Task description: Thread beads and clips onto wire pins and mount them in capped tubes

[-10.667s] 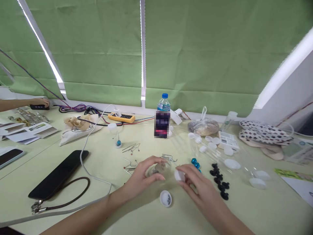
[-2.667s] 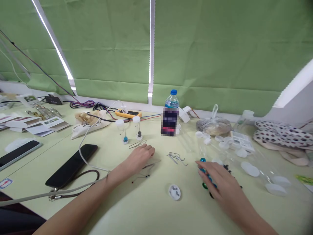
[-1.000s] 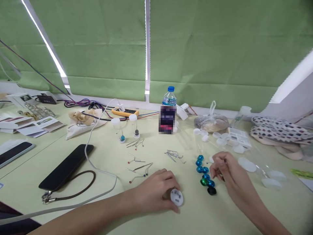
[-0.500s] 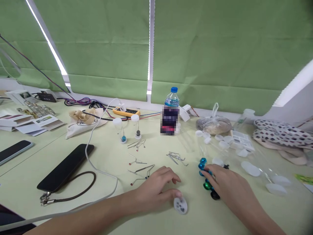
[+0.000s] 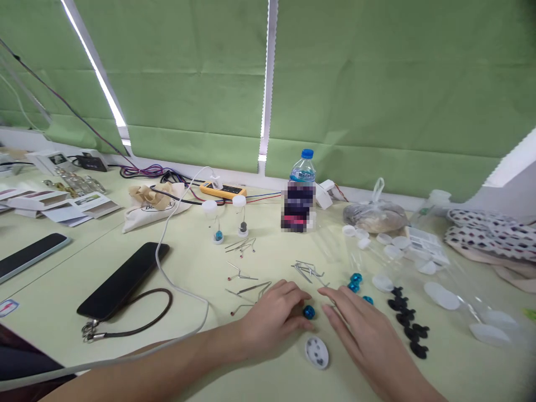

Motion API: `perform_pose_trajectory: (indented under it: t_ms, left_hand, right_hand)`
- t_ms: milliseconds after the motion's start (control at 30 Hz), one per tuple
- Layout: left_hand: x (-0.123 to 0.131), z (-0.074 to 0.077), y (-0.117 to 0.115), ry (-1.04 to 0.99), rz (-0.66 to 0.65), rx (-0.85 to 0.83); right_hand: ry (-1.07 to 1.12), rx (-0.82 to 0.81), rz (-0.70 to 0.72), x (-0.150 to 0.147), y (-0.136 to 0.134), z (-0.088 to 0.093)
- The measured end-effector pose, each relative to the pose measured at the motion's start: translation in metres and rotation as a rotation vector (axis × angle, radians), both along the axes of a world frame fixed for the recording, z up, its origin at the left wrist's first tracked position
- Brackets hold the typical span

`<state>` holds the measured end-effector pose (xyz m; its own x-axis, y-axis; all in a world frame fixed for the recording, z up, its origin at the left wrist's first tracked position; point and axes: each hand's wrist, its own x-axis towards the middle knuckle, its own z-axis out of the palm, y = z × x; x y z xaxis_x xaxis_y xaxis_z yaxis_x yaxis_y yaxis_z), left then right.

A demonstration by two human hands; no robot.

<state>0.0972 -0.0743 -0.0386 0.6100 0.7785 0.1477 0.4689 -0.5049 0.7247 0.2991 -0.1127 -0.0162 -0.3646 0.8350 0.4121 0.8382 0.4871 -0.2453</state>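
Note:
At the fingertips of my left hand (image 5: 278, 312) is a blue faceted ball (image 5: 309, 312); the thumb and fingers are curved around its left side with a gap between them. My right hand (image 5: 360, 329) is just right of the ball, fingers apart and holding nothing. Below both lies a round white cap (image 5: 317, 353) with dark spots or holes. More blue balls (image 5: 354, 282) sit beyond my right hand, and one is partly hidden behind it. Black pieces (image 5: 405, 318) form a row to its right. Thin bent metal rods (image 5: 307, 271) lie in front of the hands.
Two clear tubes with white caps (image 5: 239, 201) stand near a yellow power strip (image 5: 223, 190). A bottle (image 5: 303, 167) stands at the back. White discs (image 5: 441, 296) and clear tubes lie right. A phone (image 5: 123, 279) and white cable (image 5: 161, 251) are left.
My right hand has moved left, away from the blue balls, uncovering the black pieces. One blue ball is now by my left fingertips, and my left thumb has left the white cap. The view has shifted.

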Motion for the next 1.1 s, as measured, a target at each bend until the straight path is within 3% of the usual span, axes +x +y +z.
perform_pose_trajectory:
  t_ms: [167, 400, 633, 1100]
  left_hand:
    - [0.003, -0.003, 0.005, 0.029, -0.004, 0.001]
    - [0.008, -0.003, 0.007, 0.023, -0.005, -0.006]
    - [0.007, -0.003, 0.008, -0.05, 0.0, -0.152]
    - [0.007, -0.005, 0.009, -0.008, -0.016, -0.097]
  right_hand:
    - [0.468, -0.147, -0.077, 0.006, -0.009, 0.012]
    - [0.83, -0.307, -0.109, -0.001, -0.005, -0.006]
    - [0.701, -0.357, -0.045, -0.009, -0.002, -0.012]
    - [0.285, -0.247, 0.01, -0.013, 0.001, -0.007]
